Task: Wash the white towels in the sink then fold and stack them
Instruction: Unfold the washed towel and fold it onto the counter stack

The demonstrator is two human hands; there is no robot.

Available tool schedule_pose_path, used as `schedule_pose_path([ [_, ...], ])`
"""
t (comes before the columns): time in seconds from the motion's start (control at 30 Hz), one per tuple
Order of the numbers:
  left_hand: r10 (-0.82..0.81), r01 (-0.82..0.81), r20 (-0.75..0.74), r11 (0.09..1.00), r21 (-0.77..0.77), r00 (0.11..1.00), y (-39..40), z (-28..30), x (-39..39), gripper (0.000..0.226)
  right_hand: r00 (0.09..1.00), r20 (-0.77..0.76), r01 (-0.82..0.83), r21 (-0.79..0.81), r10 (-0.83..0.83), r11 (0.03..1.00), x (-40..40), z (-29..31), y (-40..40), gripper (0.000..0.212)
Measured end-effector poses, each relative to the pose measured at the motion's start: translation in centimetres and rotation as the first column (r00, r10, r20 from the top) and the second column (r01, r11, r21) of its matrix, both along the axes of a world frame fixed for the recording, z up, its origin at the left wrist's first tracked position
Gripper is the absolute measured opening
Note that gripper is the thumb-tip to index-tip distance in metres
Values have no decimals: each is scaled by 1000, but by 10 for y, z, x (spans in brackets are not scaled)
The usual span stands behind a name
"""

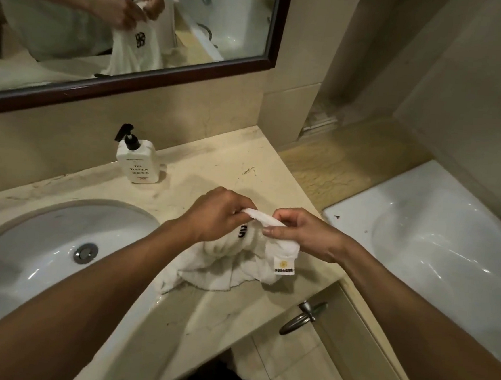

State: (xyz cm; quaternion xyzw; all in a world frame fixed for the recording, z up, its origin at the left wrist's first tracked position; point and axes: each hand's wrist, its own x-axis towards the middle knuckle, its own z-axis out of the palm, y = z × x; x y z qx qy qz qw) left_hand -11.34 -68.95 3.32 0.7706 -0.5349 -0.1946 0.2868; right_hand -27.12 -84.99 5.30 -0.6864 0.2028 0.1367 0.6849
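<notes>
— What were the hands doing?

— Both were raised above the right part of the marble counter (230, 158). The left hand (216, 214) pinched the top edge of a white towel (231, 266) with curled fingers, and the right hand (302, 234) gripped the same edge just beside it, thumb and fingers closed on the cloth.

— And where was the towel?

— It hung from both hands, its lower part bunched on the counter near the front edge, just right of the sink (22, 250). A dark mark showed on the cloth between the hands, and a small yellow-printed label (284, 266) hung below the right hand.

— What else was there?

— A white pump bottle (139, 161) stood upright near the counter's back edge, behind the sink. A dark-framed mirror (274, 26) on the wall above reflected the hands and towel. A white bathtub (434, 243) lay beyond the counter's right edge, and a metal ring (303, 317) hung below its front edge.
</notes>
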Motion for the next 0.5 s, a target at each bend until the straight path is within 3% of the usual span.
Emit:
schedule_pose_path([
  [0.17,53,-54,27,996,65,998,4,1,9,15,993,0,-111,-340,118,934,-2,3,-1,18],
  [0.27,-3,3,9,995,96,1000,8,6,10,15,985,80,-80,-570,151,818,-4,5,-7,23],
  [0.33,43,-39,-50,995,88,998,15,13,15,29,982,76,-81,-651,172,755,-6,4,-16,20],
  [0.4,94,-85,-72,989,118,993,28,22,29,47,981,41,-107,-694,188,712,-10,3,-30,22],
  [0.5,75,-91,74,962,256,994,54,28,60,58,967,-139,-239,-789,213,566,-17,1,-59,27],
])
